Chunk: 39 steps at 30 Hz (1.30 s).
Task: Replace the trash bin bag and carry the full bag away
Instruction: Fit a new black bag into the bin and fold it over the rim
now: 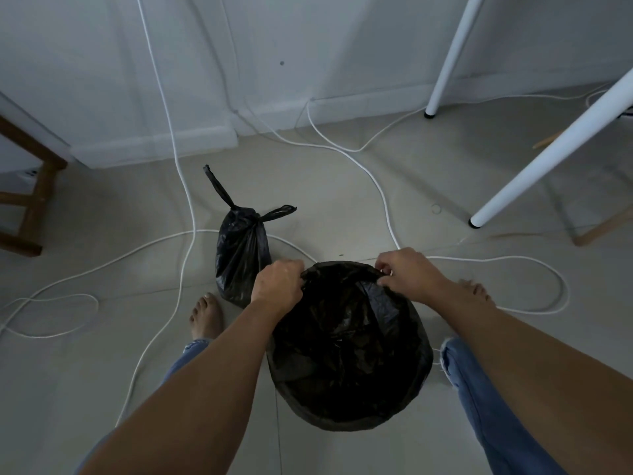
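Black plastic of the new bag (346,341) covers the bin between the person's feet, and the left hand (279,282) and right hand (409,274) are both closed on its far rim. Tied full bag (239,255) stands just beside the left hand on the floor (342,186); white cables (383,200) cross the open floor around them.

tied black plastic bag (241,255): thin, crinkled, glossy | black plastic liner (349,344) beside it: wrinkled, faint sheen | pale tiled floor (102,217): smooth, matt | white cables (185,186): smooth
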Tool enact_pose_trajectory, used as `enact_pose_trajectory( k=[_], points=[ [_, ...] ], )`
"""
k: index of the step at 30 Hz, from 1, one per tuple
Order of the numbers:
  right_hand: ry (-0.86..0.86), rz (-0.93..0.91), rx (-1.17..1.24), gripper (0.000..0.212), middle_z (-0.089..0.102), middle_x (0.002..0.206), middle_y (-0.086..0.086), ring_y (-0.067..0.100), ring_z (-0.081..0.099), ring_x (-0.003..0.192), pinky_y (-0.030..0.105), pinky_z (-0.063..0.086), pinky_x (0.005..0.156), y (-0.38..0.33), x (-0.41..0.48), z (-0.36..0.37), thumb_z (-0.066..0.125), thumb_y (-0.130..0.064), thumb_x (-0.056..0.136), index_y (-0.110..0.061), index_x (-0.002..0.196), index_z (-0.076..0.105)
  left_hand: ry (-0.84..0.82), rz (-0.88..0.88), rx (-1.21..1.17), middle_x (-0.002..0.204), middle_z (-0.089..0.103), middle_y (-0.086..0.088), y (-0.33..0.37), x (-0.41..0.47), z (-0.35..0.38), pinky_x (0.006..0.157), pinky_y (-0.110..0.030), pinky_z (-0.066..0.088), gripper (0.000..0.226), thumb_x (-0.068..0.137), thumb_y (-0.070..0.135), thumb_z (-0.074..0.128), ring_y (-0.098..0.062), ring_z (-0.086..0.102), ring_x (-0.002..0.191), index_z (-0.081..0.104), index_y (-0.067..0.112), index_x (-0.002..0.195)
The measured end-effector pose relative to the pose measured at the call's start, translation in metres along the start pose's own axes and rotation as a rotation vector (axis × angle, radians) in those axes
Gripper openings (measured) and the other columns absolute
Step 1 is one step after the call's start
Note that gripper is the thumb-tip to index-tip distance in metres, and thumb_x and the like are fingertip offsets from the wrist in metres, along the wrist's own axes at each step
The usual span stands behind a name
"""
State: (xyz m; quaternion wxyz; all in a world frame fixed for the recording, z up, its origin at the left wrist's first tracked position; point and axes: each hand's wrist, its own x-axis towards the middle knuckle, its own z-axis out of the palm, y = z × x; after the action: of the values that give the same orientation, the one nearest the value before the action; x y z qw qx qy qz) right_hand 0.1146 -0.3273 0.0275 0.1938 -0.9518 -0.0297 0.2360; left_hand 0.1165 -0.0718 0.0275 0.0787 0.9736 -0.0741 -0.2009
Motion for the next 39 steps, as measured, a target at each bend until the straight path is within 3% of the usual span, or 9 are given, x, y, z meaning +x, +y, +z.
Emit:
enact_pose_trajectory(
  k=[10, 15, 17, 20, 23, 25, 30, 35, 39],
  points=[
    [0.064, 0.037, -0.062, 0.019, 0.068, 0.101, 0.013, 0.034, 0.064, 0.092, 0.035, 0.053, 0.080, -0.002, 0.016, 0.005, 0.060, -0.022, 0.079, -0.018, 0.096, 0.067, 0.032, 0.002, 0.047, 0.114, 0.067, -0.013, 0.000, 0.018, -0.002, 0.085, -0.045, 0.053, 0.019, 0.095, 0.012, 0.057, -0.036, 0.065, 0.107, 0.063, 0.010, 0.113],
    [0.108, 0.094, 0.001, 0.031, 0.068, 0.108, 0.013, 0.034, 0.062, 0.100, 0.036, 0.051, 0.087, -0.005, 0.018, 0.006, 0.065, -0.027, 0.081, -0.016, 0.110, 0.064, 0.120, 0.016, 0.028, 0.121, 0.061, -0.011, -0.007, 0.019, -0.005, 0.090, -0.046, 0.055, 0.028, 0.096, 0.027, 0.060, -0.033, 0.059, 0.114, 0.060, 0.010, 0.118],
    [0.204, 0.042, -0.002, 0.042, 0.065, 0.111, 0.011, 0.032, 0.058, 0.106, 0.039, 0.048, 0.090, -0.010, 0.014, 0.003, 0.066, -0.036, 0.082, -0.011, 0.117, 0.060, 0.277, 0.092, 0.025, 0.113, 0.062, -0.011, -0.011, 0.014, -0.001, 0.084, -0.047, 0.056, 0.029, 0.094, 0.029, 0.059, -0.033, 0.060, 0.107, 0.062, 0.009, 0.113],
    [0.453, -0.171, -0.072, 0.034, 0.062, 0.101, 0.012, 0.033, 0.055, 0.098, 0.043, 0.048, 0.084, -0.029, 0.005, 0.003, 0.062, -0.036, 0.083, -0.007, 0.102, 0.062, 0.383, 0.250, -0.023, 0.099, 0.061, -0.008, -0.006, 0.001, 0.011, 0.077, -0.045, 0.056, 0.021, 0.091, 0.026, 0.055, -0.030, 0.061, 0.094, 0.064, 0.011, 0.102],
    [0.239, -0.440, -0.210, 0.028, 0.061, 0.098, 0.012, 0.034, 0.056, 0.096, 0.044, 0.048, 0.082, -0.047, -0.006, 0.027, 0.053, -0.034, 0.081, -0.009, 0.093, 0.061, 0.132, 0.375, 0.061, 0.110, 0.062, -0.008, 0.010, -0.015, 0.023, 0.088, -0.043, 0.053, 0.029, 0.092, 0.032, 0.053, -0.030, 0.058, 0.108, 0.064, 0.015, 0.112],
    [-0.011, -0.479, -0.387, 0.036, 0.059, 0.116, 0.008, 0.030, 0.051, 0.113, 0.042, 0.044, 0.093, -0.046, -0.015, 0.048, 0.053, -0.038, 0.082, -0.014, 0.107, 0.061, -0.119, 0.382, 0.222, 0.131, 0.055, -0.005, 0.017, -0.024, 0.033, 0.101, -0.043, 0.043, 0.044, 0.093, 0.041, 0.054, -0.028, 0.047, 0.126, 0.057, 0.021, 0.132],
    [-0.320, -0.361, -0.616, 0.065, 0.032, 0.153, 0.003, 0.026, 0.016, 0.146, 0.048, 0.003, 0.120, -0.027, -0.029, 0.073, 0.052, -0.052, 0.087, -0.024, 0.144, 0.039, -0.423, 0.326, 0.425, 0.166, 0.019, -0.005, 0.008, -0.038, 0.058, 0.122, -0.052, 0.017, 0.085, 0.087, 0.065, 0.057, -0.030, 0.014, 0.153, 0.022, 0.035, 0.158],
    [-0.447, -0.258, -0.784, 0.075, 0.016, 0.161, 0.006, 0.028, 0.003, 0.149, 0.051, -0.009, 0.119, -0.017, -0.027, 0.081, 0.036, -0.072, 0.085, -0.033, 0.148, 0.028, -0.522, 0.279, 0.578, 0.170, 0.003, -0.007, 0.000, -0.034, 0.070, 0.127, -0.055, 0.003, 0.101, 0.083, 0.076, 0.053, -0.032, 0.001, 0.157, 0.008, 0.032, 0.161],
    [-0.454, -0.237, -0.810, 0.079, 0.011, 0.162, 0.008, 0.029, -0.001, 0.149, 0.052, -0.012, 0.118, -0.021, -0.028, 0.082, 0.033, -0.077, 0.081, -0.037, 0.148, 0.026, -0.394, 0.322, 0.473, 0.165, 0.023, -0.009, 0.006, -0.038, 0.066, 0.125, -0.054, 0.012, 0.089, 0.085, 0.068, 0.055, -0.032, 0.015, 0.153, 0.026, 0.025, 0.158]
  ],
)
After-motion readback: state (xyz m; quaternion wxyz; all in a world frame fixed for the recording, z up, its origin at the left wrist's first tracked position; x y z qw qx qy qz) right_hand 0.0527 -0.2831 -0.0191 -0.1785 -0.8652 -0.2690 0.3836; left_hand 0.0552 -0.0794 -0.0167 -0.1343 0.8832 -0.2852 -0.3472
